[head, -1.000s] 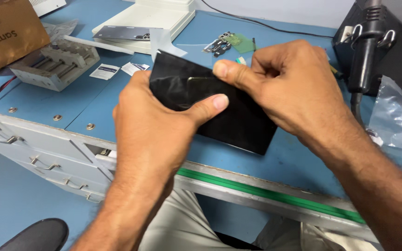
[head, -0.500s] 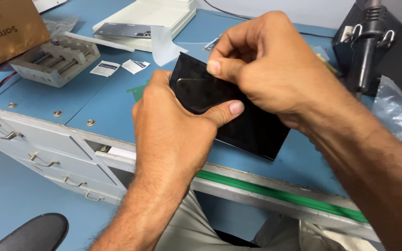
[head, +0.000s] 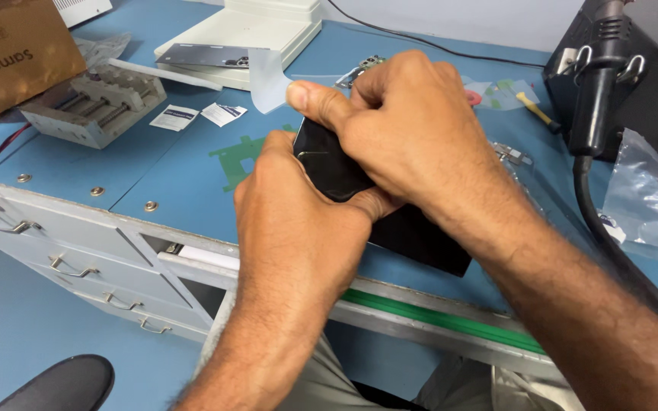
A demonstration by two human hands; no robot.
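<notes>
My left hand [head: 291, 228] grips the black panel [head: 420, 232] from below.
My right hand [head: 413, 144], above it, pinches clear film [head: 268, 76].

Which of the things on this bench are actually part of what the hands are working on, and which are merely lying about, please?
In hand: left hand and right hand hold the black panel; clear film pinched at the right thumb.

Lying about: cardboard box, grey fixture, two small packets, plastic bag.

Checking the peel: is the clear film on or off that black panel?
Partly off. The right hand pinches the clear film, lifted above the black panel; the left hand holds the panel.
</notes>
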